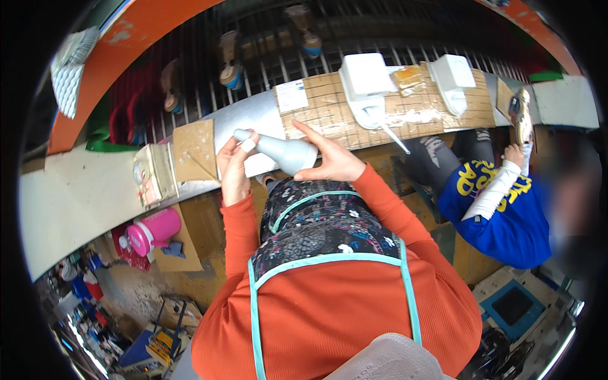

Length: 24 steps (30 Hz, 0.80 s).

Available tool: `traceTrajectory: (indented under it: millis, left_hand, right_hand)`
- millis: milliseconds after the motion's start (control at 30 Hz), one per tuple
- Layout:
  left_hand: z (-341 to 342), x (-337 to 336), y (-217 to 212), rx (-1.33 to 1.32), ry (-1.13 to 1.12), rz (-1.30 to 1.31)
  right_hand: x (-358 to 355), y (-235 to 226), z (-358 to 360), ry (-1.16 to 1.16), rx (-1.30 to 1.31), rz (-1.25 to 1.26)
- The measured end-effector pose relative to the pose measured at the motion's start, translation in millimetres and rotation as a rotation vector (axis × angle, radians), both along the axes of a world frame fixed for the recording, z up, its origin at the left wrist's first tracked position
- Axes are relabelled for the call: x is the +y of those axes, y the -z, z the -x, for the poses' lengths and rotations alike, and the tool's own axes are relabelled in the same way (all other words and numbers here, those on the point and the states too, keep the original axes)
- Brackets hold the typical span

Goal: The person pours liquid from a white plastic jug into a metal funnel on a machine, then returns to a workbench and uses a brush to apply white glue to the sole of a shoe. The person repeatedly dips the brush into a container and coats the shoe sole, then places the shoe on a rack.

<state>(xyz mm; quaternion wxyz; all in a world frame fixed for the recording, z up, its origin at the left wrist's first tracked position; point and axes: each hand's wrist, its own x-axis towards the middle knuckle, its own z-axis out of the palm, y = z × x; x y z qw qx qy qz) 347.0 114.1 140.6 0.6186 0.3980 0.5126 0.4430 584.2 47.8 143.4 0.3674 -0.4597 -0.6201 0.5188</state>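
Note:
Between my two hands is a smooth pale grey tapered piece (283, 151), shaped like a shoe last, tilted with its wide round end toward the right. My left hand (234, 166) grips the narrow end, with a white wrap or patch showing at a fingertip. At the wide end my right hand (337, 159) cups the piece, thumb below and index finger stretched out above it. A white flat thing (259, 166) lies just beneath the piece, partly hidden by it.
Two white pots (366, 79) (451, 73) stand on the cardboard-covered bench (316, 88), one with a white-handled brush (396, 137). Beyond, shoes (231, 60) rest on a rod rack. A co-worker in blue (500, 202) holds a shiny shoe (524, 117) at right. A pink jug (157, 229) stands lower left.

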Motion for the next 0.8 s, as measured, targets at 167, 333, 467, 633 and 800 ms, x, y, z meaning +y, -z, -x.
traceTrajectory:
  millis: [167, 333, 467, 633, 800]
  left_hand:
    - [72, 52, -57, 0.111, -0.591, -0.429]
    - [59, 75, -87, 0.157, -0.281, -0.509]
    - [-82, 43, -29, 0.053, 0.241, -0.541]
    - [-216, 13, 19, 0.113, 0.267, -0.648]
    - [-243, 12, 45, 0.497, 0.410, -0.761]
  right_hand:
    - [-41, 7, -29, 0.142, -0.022, 0.096]
    - [-103, 21, -57, 0.416, 1.026, 0.311]
    - [-121, 22, -58, 0.508, 1.186, 0.121]
    - [-128, 18, -58, 0.561, 1.058, 0.082]
    - [-132, 14, -64, 0.622, 0.963, 0.087]
